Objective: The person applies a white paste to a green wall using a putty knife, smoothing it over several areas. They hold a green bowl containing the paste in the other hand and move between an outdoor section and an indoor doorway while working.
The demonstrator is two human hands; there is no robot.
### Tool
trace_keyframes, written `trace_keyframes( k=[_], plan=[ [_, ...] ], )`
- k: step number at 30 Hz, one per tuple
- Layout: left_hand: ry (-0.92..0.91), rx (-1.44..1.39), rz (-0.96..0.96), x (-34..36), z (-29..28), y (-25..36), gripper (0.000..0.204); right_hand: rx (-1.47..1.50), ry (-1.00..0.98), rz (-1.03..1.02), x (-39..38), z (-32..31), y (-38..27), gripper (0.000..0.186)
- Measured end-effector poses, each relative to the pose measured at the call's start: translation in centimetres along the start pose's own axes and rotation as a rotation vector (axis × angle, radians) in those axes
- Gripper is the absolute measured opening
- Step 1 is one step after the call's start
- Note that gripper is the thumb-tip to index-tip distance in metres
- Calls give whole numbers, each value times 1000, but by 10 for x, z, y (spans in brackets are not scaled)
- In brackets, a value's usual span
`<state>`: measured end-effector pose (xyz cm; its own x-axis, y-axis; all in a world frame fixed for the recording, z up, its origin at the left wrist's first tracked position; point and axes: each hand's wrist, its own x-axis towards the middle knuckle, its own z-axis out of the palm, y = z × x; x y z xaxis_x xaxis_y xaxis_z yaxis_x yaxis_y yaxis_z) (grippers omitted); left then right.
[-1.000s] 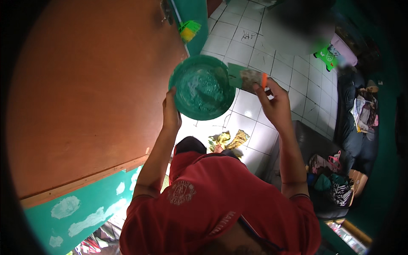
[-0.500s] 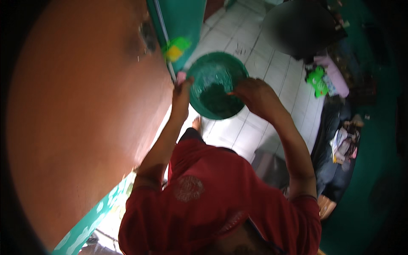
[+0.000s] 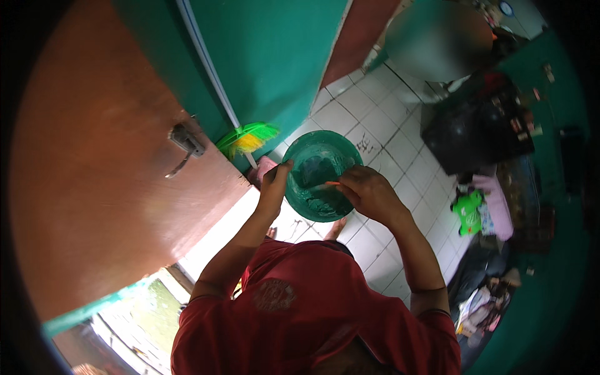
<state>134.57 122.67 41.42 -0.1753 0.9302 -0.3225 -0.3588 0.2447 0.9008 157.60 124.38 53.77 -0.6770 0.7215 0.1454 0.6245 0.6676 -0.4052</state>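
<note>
A round green basin (image 3: 322,209) is held in front of my red shirt, above the tiled floor. Pale, wet-looking smears cover its inner wall, and a darker patch shows within. My left hand (image 3: 275,180) is closed on the basin's left rim. At the right rim, my right hand (image 3: 370,192) pinches the orange handle of a thin tool (image 3: 332,183). That tool reaches into the basin; its far end blends with the contents, so its exact kind does not show.
A brown door (image 3: 94,156) with a metal handle (image 3: 187,140) stands at left. A green-and-yellow broom (image 3: 250,139) leans against the green wall. At right are a black box-like object (image 3: 478,128), a bright green toy-like item (image 3: 469,212) and piled cloth. White tiles (image 3: 381,134) form the floor.
The view has shifted, so the basin and both hands sit lower in the picture and more of the broom and door handle shows. The orange-handled tool now reaches further toward the basin's middle.
</note>
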Motion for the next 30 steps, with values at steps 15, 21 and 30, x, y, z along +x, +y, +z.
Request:
trace_keyframes(
  k=[15, 21, 30],
  plan=[
    [246, -194, 20, 18, 224, -49, 58, 181, -178, -108, -25, -102, 226, 18],
    [315, -131, -2, 73, 269, -53, 55, 259, -233, -77, 5, -117, 298, 18],
    [317, -44, 73, 187, 339, -53, 58, 268, -218, -16, 77, -166, 402, 26]
  ],
)
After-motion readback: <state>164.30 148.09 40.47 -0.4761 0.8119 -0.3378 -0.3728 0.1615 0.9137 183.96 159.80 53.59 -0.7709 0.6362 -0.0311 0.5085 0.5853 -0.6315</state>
